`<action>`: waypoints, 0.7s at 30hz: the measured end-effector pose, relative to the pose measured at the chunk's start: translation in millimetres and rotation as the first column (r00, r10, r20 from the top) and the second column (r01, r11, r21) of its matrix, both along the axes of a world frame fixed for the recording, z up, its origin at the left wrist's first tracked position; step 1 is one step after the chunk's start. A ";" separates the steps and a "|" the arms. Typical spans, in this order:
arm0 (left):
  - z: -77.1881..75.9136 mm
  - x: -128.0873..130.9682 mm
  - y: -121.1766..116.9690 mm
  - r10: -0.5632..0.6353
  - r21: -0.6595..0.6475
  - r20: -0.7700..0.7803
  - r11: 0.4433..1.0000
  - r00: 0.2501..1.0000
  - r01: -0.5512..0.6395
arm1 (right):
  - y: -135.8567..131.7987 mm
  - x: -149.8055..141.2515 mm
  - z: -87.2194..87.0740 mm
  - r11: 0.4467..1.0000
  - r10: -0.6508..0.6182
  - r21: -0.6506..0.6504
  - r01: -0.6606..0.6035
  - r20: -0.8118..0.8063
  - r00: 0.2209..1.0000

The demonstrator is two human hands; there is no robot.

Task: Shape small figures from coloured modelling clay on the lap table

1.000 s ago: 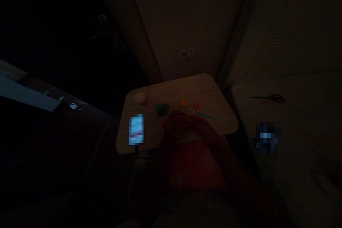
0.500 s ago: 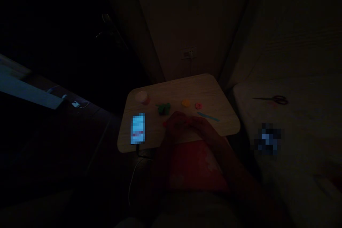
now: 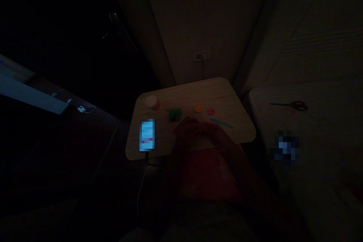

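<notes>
Little has changed — the left hand (image 3: pixel 187 127) and right hand (image 3: pixel 214 132) stay together over the table's (image 3: pixel 164 147) near edge, so their fingerwork seems unfinished. A red piece (image 3: pixel 175 131) shows beside the left; darkness hides any grip. The phone (image 3: pixel 146 136) lies by the near left corner. Beyond the hands — blue stick (image 3: pixel 221 123), green piece (image 3: pixel 175 114), pink piece (image 3: pixel 211 111), orange piece (image 3: pixel 197 108); a tub (image 3: pixel 153 103) stands near the far left corner.

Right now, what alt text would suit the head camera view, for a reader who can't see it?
In a dark room, two hands, left and right, meet over a small table holding a lit phone, green, orange and pink pieces.
</notes>
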State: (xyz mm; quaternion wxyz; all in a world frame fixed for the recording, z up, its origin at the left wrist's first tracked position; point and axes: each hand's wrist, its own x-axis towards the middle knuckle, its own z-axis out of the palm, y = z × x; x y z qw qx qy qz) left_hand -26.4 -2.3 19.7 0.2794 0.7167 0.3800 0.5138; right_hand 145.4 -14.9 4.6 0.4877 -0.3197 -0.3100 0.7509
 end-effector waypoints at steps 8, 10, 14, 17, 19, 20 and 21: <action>0.3 0.5 -0.8 -0.020 0.010 0.001 1.000 1.000 0.020 | 0.0 1.0 -2.1 1.000 -0.018 0.002 0.018 0.008 1.000; -0.1 0.7 -0.8 -0.028 0.009 0.015 1.000 0.999 0.028 | 0.7 0.3 -2.8 0.999 -0.041 -0.009 0.041 -0.002 0.999; -1.8 0.9 -0.5 -0.044 -0.017 0.030 0.999 0.999 0.044 | 1.6 -1.6 -5.8 0.997 -0.071 -0.024 0.070 -0.006 0.997; -2.3 1.1 0.0 -0.054 -0.032 0.018 0.998 0.998 0.054 | 2.0 -3.1 -10.2 0.997 -0.080 -0.015 0.080 0.014 0.997; -2.4 1.0 0.3 -0.056 -0.043 0.013 0.997 0.998 0.056 | 2.3 -3.3 -12.4 0.997 -0.083 -0.009 0.083 0.032 0.996; -2.5 0.9 0.5 -0.055 -0.045 0.016 0.997 0.998 0.055 | 2.3 -3.1 -12.8 0.996 -0.089 -0.011 0.089 0.032 0.996; -2.6 0.7 0.6 -0.052 -0.042 0.019 0.998 0.998 0.053 | 2.2 -2.7 -12.7 0.995 -0.093 -0.017 0.093 0.023 0.995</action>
